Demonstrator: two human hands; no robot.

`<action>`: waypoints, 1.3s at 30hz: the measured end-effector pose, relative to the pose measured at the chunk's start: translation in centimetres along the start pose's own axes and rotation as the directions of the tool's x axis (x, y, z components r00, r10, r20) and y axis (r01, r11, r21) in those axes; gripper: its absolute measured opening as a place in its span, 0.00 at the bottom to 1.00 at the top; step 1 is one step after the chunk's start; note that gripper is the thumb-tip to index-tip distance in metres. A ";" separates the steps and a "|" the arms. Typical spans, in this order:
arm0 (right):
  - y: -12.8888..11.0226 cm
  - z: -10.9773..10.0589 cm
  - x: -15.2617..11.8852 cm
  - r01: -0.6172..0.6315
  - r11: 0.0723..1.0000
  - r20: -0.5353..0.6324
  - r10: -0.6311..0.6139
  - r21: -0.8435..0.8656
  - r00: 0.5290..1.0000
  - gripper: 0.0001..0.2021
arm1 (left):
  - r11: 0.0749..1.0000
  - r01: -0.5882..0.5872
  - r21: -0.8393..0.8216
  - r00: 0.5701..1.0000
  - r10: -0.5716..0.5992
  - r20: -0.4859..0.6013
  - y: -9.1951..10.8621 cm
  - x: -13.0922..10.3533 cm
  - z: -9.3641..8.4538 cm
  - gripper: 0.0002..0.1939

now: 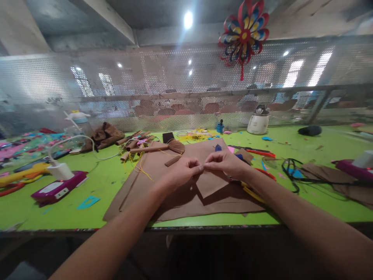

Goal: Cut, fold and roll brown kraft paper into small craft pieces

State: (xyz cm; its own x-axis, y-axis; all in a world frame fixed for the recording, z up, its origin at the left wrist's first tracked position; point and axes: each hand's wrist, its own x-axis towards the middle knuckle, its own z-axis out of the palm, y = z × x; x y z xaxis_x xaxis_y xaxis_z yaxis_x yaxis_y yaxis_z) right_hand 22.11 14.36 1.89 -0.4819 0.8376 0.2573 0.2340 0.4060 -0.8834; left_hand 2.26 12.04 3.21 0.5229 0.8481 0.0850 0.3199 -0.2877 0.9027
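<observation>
My left hand (190,170) and my right hand (223,163) meet fingertip to fingertip above a large brown paper sheet (140,200). Both pinch the top of a smaller brown paper piece (212,183), which hangs with one corner pointing down. My fingers hide its upper edge. Just left of my hands lies a pleated brown paper fan (176,147), touching a rolled brown paper tube (148,149). A short pleated strip (172,161) rests nearer my left hand. Behind my right hand are orange-handled scissors (262,153) and a dark blue item (218,147).
On the green table (99,182), a purple power strip (60,188) with a plugged-in white charger (60,171) sits left. Yellow glue gun (25,174) is beside it. A white bottle (258,119) stands at the back; black cable (291,171) and brown scraps lie right.
</observation>
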 end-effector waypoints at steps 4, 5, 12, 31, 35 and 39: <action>0.2 0.0 0.0 0.002 1.000 -0.016 -0.002 -0.021 1.000 0.10 | 0.999 0.050 -0.021 0.998 -0.049 0.047 -0.3 0.1 0.0 0.12; 0.2 0.0 0.0 -0.002 1.000 -0.018 0.002 -0.014 1.000 0.10 | 0.998 0.057 -0.017 0.997 -0.056 0.053 -0.4 0.1 -0.1 0.13; 0.3 0.0 0.1 -0.013 0.999 -0.043 0.011 -0.044 0.999 0.11 | 0.990 0.137 0.015 0.990 -0.137 0.021 -0.5 0.1 -0.6 0.12; -0.9 -1.4 -0.1 -0.068 0.997 -0.071 0.066 -0.029 0.995 0.13 | 0.989 0.099 0.106 0.993 -0.104 0.050 0.6 -0.1 -1.1 0.12; -1.3 -1.7 -0.3 -0.057 0.998 -0.027 0.057 -0.013 0.998 0.12 | 0.992 0.098 0.083 0.995 -0.099 0.005 0.9 0.0 -1.5 0.11; -1.4 -1.6 -0.3 -0.065 0.997 -0.024 0.064 -0.050 0.998 0.12 | 0.976 0.045 0.211 0.998 -0.034 -0.057 1.8 -0.4 -2.1 0.09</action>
State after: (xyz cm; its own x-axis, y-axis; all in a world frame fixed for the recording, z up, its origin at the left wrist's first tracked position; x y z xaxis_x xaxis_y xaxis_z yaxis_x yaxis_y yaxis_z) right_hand 23.28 14.16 3.64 -0.4453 0.8705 0.2095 0.3066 0.3680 -0.8778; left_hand 1.00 12.12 5.69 0.4656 0.8815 0.0785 0.5028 -0.3365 0.7962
